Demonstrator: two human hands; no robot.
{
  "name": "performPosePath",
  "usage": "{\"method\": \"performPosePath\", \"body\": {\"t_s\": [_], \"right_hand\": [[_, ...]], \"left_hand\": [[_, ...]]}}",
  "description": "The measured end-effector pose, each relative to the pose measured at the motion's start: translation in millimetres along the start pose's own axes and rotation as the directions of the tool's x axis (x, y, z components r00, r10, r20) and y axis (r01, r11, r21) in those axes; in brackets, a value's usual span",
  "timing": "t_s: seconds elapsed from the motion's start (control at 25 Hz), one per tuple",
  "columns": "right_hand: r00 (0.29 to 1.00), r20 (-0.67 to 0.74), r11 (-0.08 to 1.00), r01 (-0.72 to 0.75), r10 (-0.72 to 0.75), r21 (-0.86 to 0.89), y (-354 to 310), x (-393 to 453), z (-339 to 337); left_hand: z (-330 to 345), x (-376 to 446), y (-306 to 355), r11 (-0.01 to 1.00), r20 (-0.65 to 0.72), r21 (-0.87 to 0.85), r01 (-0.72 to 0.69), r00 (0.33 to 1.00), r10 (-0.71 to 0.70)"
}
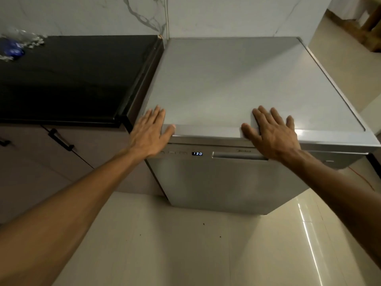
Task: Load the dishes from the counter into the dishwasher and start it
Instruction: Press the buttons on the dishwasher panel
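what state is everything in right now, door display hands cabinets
dishwasher: door closed
display: lit, reads 130
door handle: untouched
left hand: flat, fingers straight, resting on the dishwasher's front top edge
right hand: flat, fingers spread, resting on the same edge
cabinet doors: closed
black countertop: bare near the dishwasher, blurred clear and blue items at far left

one dishwasher (226, 178) stands with its door shut, and one lit display (197, 153) shows on its panel beside one door handle (237, 155). two hands are in view, a left hand (149, 135) and a right hand (272, 133). one black counter (72, 79) carries one blurred clear-and-blue item (14, 46). two dark cabinet handles (60, 139) show below it.
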State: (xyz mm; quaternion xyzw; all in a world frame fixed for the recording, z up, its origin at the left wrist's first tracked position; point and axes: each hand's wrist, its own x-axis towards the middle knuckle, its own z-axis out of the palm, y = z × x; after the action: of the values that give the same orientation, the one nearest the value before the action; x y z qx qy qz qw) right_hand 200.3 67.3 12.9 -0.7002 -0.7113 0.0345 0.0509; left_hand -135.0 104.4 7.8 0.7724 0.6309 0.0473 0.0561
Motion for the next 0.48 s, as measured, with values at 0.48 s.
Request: {"method": "performPosePath", "body": {"t_s": [0.48], "right_hand": [[0.983,0.179,0.999,-0.03,0.033,-0.018,-12.8,18.4,-28.0]], "left_hand": [[-15.5,1.7,7.0,0.999,0.199,-0.007,0.053,0.979,-0.05]]}}
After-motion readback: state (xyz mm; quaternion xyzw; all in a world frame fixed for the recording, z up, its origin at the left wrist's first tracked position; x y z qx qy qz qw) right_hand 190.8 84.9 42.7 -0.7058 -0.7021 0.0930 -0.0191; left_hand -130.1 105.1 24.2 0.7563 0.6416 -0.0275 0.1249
